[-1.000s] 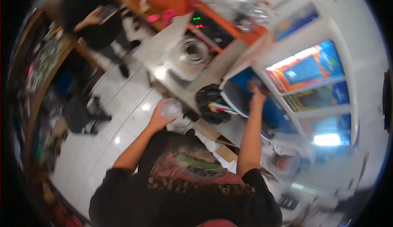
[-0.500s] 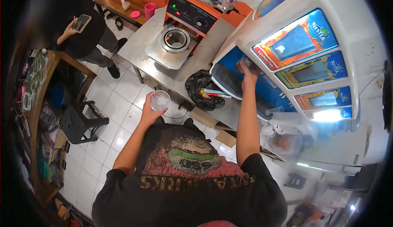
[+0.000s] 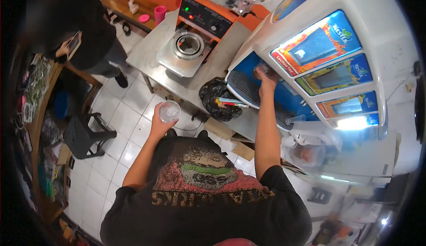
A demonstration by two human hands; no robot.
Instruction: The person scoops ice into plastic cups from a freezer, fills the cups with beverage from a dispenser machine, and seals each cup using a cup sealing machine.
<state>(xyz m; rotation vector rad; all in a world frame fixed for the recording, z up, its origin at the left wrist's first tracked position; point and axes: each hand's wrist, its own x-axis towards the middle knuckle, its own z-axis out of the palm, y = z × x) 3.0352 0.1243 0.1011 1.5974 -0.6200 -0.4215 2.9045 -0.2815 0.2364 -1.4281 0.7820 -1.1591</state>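
Note:
My left hand (image 3: pixel 159 121) is closed round a clear plastic cup (image 3: pixel 169 111) with something whitish inside, held over the tiled floor. At the drinks dispenser (image 3: pixel 372 46), my right hand (image 3: pixel 267 82) grips a second clear cup (image 3: pixel 262 69) with darker contents, inside the blue bay above the black drip tray (image 3: pixel 245 88). Part of that cup is hidden by the machine's front and my fingers. Lit drink panels stand above the bay.
An orange sealing machine (image 3: pixel 205 17) stands on a metal table (image 3: pixel 151 59), by a black plastic bag (image 3: pixel 213 97). At upper left, a person (image 3: pixel 95 26) holds a phone (image 3: pixel 74 45). Further items are a black stool (image 3: pixel 86 135) and a wooden bench (image 3: pixel 120 7).
The view has steadied since the first, blurred frame. Both hands keep hold of their cups with little movement. The person at upper left has turned and tilted the phone.

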